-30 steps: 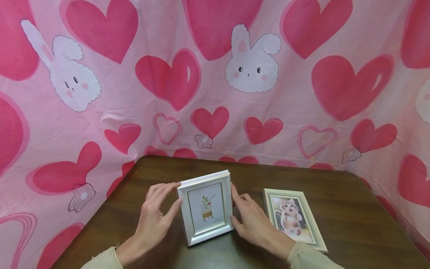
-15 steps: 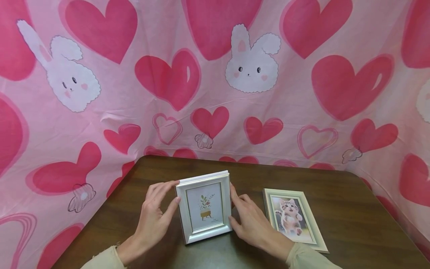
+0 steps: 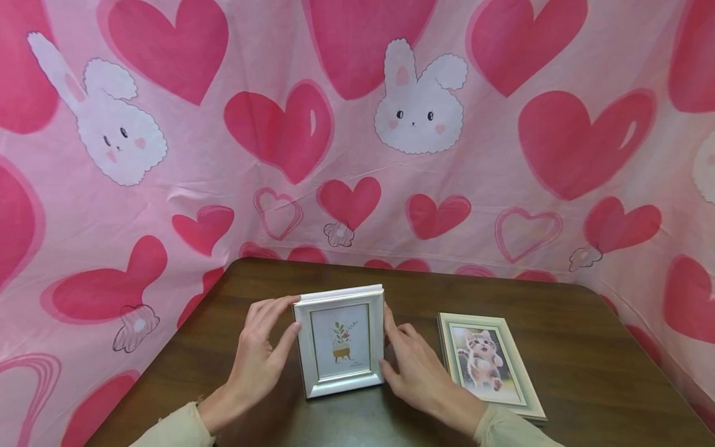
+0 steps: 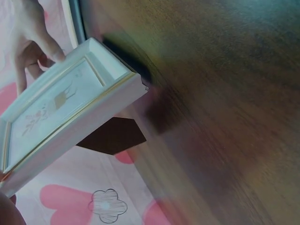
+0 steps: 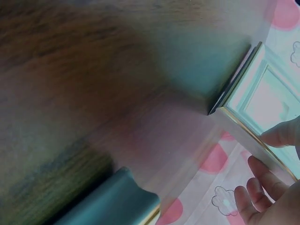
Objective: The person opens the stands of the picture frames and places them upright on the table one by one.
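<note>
In the head view, a white picture frame (image 3: 342, 390) with gold inner lines and a potted-plant print stands upright over the table, facing me. My left hand (image 3: 254, 351) holds it at the upper left corner, fingertips on the top edge and thumb on the left side. Opposite, my right hand (image 3: 421, 372) grips the right side, thumb at the front edge and fingers partly hidden behind. From the left wrist, a dark support leg (image 4: 115, 136) shows behind the frame. In the right wrist view the frame's lower corner (image 5: 219, 110) is close over the tabletop.
A second, cream-green picture frame (image 3: 530, 397) with a kitten photo lies face up to the right, near my right forearm. The dark wooden table (image 3: 413, 288) has rounded far corners. Pink heart-and-rabbit fabric (image 3: 357, 143) hangs behind and along both sides.
The white frame's lower edge has shifted slightly away from me, after a small move left and back right. Both hands keep their hold. The kitten frame has stayed put.
</note>
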{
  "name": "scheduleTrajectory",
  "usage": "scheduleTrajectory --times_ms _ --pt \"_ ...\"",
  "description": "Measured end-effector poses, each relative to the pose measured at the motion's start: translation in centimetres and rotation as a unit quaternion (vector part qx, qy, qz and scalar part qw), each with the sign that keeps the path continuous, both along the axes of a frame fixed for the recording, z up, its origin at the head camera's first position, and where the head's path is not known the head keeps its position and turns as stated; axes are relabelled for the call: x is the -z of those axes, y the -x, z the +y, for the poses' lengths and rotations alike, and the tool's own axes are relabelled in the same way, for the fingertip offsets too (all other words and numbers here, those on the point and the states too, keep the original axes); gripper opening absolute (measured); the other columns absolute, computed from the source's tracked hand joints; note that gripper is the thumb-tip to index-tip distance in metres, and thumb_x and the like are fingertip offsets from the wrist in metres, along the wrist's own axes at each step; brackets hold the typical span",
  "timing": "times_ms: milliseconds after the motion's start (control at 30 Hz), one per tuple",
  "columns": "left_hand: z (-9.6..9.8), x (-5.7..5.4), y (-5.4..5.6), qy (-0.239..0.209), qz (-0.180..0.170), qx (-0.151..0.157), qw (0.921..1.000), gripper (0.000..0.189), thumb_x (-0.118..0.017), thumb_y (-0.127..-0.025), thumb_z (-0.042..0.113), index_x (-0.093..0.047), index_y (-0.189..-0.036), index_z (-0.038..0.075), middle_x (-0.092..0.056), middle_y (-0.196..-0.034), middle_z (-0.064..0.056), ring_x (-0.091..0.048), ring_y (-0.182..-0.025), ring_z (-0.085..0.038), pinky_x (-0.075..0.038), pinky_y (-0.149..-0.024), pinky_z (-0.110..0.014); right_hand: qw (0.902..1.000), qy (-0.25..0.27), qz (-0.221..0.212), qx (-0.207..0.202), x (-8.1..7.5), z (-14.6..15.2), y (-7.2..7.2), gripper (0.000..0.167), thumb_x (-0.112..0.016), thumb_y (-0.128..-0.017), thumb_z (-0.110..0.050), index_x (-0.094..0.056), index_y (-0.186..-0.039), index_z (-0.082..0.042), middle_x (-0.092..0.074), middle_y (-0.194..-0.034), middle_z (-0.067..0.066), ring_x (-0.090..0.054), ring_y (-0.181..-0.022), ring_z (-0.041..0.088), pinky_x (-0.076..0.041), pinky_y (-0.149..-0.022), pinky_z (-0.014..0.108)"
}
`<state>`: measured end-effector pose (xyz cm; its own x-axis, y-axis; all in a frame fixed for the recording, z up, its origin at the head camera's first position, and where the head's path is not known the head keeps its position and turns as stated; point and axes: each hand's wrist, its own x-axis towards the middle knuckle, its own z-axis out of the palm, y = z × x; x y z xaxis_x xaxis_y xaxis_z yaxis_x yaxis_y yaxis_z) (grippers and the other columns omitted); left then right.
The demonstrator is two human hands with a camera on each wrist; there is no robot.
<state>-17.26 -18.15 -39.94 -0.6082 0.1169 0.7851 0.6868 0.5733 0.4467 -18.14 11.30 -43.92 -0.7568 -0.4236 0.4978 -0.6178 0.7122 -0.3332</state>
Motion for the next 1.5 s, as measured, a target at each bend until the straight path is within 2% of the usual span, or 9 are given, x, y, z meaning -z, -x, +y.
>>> scheduleTrajectory --times_ms 267,633,967,1167,1500 --pt "-0.1 -0.1 0.3 -0.001 -0.006 0.0 1.0 0.059 -0.08 -0.088 -0.006 -0.066 -0.141 0.014 -0.068 -0.131 -0.001 -0.05 -0.12 -0.023 -0.039 -0.098 -0.026 0.9997 -0.007 -0.018 0.012 -0.3 -0.3 -0.1 0.109 -0.086 -0.084 -0.014 -0.017 -0.168 -0.004 -0.068 -0.107 0.002 -0.06 -0.103 0.015 -0.052 -0.082 0.038" --pt "-0.3 0.0 0.9 0.001 -0.017 -0.004 0.9998 0.06 -0.078 -0.089 -0.007 -0.065 -0.143 0.015 -0.067 -0.132 -0.001 -0.05 -0.122 -0.021 -0.04 -0.1 -0.026 0.9999 -0.001 -0.009 0.012 -0.3 -0.5 -0.2 0.11 -0.087 -0.083 -0.014 -0.018 -0.168 -0.004 -0.069 -0.103 0.0 -0.058 -0.1 0.014 -0.051 -0.08 0.037" --pt "-0.4 0.1 1.5 -0.001 -0.036 -0.009 0.9993 0.06 -0.078 -0.09 -0.006 -0.063 -0.145 0.014 -0.067 -0.135 -0.001 -0.049 -0.125 -0.019 -0.04 -0.101 -0.032 0.9998 0.002 -0.012 0.018 -0.1 -0.8 -0.3 0.108 -0.088 -0.083 -0.015 -0.021 -0.167 -0.001 -0.068 -0.103 -0.001 -0.058 -0.1 0.015 -0.051 -0.079 0.037" --pt "-0.5 0.2 2.0 -0.005 -0.031 -0.006 0.9995 0.06 -0.078 -0.09 -0.007 -0.064 -0.145 0.012 -0.068 -0.133 -0.004 -0.05 -0.124 -0.021 -0.04 -0.101 -0.033 0.9999 0.002 -0.001 0.016 -0.1 -1.0 -0.2 0.108 -0.088 -0.083 -0.016 -0.021 -0.167 0.0 -0.072 -0.102 -0.003 -0.058 -0.102 0.015 -0.051 -0.082 0.037" --pt "-0.5 0.3 2.7 -0.006 -0.033 -0.005 0.9994 0.057 -0.077 -0.091 -0.007 -0.064 -0.144 0.009 -0.069 -0.133 -0.005 -0.05 -0.124 -0.022 -0.038 -0.102 -0.035 0.9994 0.006 -0.022 0.025 -0.1 -1.4 -0.2 0.109 -0.088 -0.084 -0.016 -0.019 -0.167 -0.001 -0.067 -0.103 -0.001 -0.058 -0.102 0.015 -0.053 -0.08 0.036"
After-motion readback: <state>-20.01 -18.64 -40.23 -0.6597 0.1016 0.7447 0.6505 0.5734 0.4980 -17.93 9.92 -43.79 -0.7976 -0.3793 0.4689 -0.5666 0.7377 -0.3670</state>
